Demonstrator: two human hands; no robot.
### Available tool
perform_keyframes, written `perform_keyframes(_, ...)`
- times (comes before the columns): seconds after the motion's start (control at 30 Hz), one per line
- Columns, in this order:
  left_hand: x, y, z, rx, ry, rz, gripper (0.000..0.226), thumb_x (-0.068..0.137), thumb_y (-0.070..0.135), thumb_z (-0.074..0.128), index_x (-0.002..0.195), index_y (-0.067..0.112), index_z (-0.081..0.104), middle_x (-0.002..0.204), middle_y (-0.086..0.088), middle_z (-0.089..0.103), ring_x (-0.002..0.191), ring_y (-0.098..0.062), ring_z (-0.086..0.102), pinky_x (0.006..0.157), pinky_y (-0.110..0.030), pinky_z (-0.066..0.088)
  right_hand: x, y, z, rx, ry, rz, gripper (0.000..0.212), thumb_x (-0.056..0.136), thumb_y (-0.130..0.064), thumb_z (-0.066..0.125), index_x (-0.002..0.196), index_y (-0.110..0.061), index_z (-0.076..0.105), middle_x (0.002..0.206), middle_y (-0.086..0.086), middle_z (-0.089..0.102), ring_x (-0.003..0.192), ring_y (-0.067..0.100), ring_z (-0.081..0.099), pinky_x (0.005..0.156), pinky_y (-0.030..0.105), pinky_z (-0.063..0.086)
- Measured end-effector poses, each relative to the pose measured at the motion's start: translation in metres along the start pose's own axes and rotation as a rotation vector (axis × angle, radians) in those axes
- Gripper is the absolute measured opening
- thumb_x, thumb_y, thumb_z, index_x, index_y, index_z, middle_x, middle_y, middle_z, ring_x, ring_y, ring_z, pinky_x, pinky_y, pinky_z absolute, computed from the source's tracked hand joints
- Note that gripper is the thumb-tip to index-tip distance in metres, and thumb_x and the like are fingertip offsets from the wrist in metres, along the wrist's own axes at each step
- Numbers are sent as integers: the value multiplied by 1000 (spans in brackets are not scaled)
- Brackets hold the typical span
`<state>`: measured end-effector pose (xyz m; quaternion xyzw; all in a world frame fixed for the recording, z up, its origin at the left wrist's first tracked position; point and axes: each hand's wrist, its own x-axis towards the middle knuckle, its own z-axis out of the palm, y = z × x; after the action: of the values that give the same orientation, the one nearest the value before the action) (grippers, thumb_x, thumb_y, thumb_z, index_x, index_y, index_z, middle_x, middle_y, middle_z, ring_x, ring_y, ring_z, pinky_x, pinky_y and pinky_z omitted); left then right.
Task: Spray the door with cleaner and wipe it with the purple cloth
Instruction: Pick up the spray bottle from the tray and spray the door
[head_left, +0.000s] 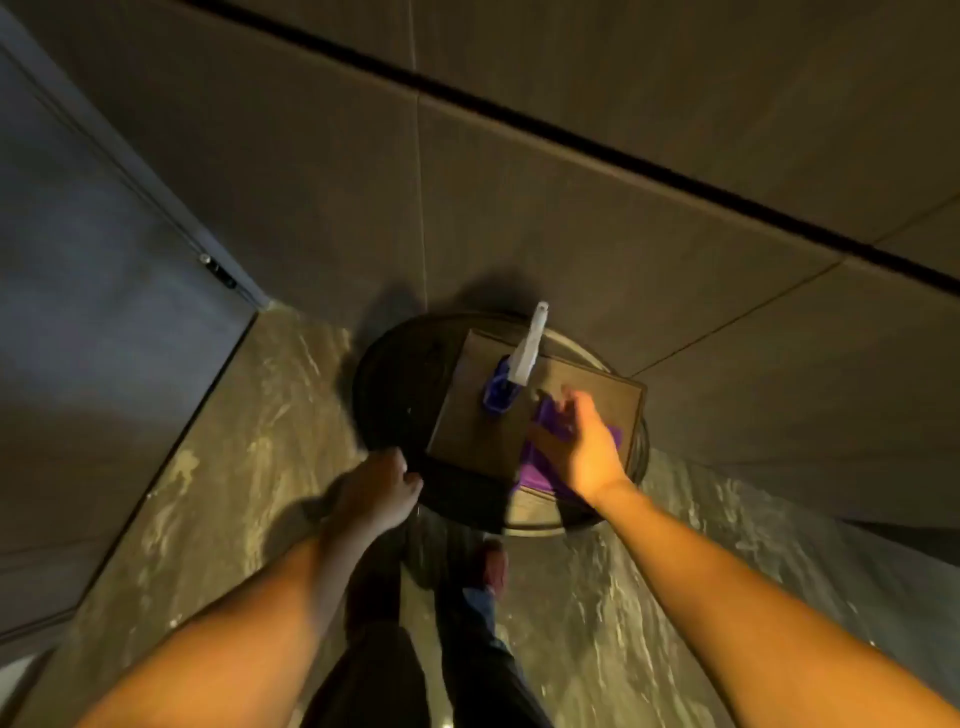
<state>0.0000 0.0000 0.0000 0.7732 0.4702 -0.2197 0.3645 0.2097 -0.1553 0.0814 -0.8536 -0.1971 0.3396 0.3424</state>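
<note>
A spray bottle with a white trigger head and blue body stands on a brown square board laid over a round dark stand. The purple cloth lies on the board's right part. My right hand rests on top of the cloth, fingers spread and blurred; whether it grips the cloth is unclear. My left hand hangs at the stand's near left rim, fingers curled, holding nothing that I can see. The grey door fills the left side of the view.
A brown panelled wall with a dark groove rises behind the stand. The floor is glossy marbled stone. My legs and a shoe are below the stand. A small latch sits on the door's edge.
</note>
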Motion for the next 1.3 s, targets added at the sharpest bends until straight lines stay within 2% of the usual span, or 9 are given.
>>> perform_keyframes(0.13,55,-2,18,0,123,65,59,96,46,56,144,13,46,149,-12,48,138,-28,46,112,-45,43,48,-13,23,199,-1,-122,90,85,-19,80,156,-20,24,137,-15,52,120,0,55,102,27,49)
perform_keyframes(0.3,102,-14,62,119,214,94,83,98,61,39,161,16,10,171,-9,4,157,-26,4,125,-46,18,87,-9,58,271,127,-291,79,89,-16,75,129,-70,33,110,-29,58,110,2,63,80,53,60)
perform_keyframes(0.43,110,-23,91,163,337,106,82,97,63,25,161,17,2,171,-8,-3,157,-24,-3,127,-46,11,106,6,80,297,310,-344,62,98,-9,64,142,-38,32,110,-17,59,103,-7,62,93,16,51)
perform_keyframes(0.73,115,-31,104,209,413,124,79,99,62,22,161,15,6,171,-10,1,157,-25,0,123,-44,7,117,8,108,435,520,-291,42,94,-27,67,128,-33,42,105,-6,58,98,-4,61,93,22,52)
perform_keyframes(0.8,115,-31,103,214,406,125,79,100,61,21,162,14,5,171,-11,-1,157,-25,-1,124,-44,5,118,5,110,412,552,-317,44,94,-29,68,130,-33,43,111,7,62,103,8,63,100,35,54)
perform_keyframes(0.93,112,-30,95,211,340,123,83,98,65,18,162,15,1,171,-10,-5,157,-24,-6,125,-44,5,122,-2,106,401,511,-285,39,90,-40,67,121,-44,44,116,8,62,106,9,62,100,30,52)
perform_keyframes(1.07,105,-25,72,188,224,127,79,101,62,25,162,16,6,171,-9,-2,157,-25,-2,126,-44,11,112,-11,91,356,400,-250,39,96,-16,65,119,-41,44,104,-14,57,98,-1,61,90,21,52)
perform_keyframes(1.17,94,-16,39,98,166,96,71,103,56,32,160,16,21,168,-11,18,155,-27,19,123,-43,22,99,-28,78,254,263,-227,39,96,-5,59,107,-41,52,92,-15,57,84,4,60,84,34,57)
perform_keyframes(1.3,55,-6,-20,14,177,58,60,104,49,37,153,14,38,155,-11,45,141,-28,45,115,-42,38,65,-69,58,120,140,-301,51,90,-3,61,138,-17,51,100,-13,58,84,-1,59,70,5,42)
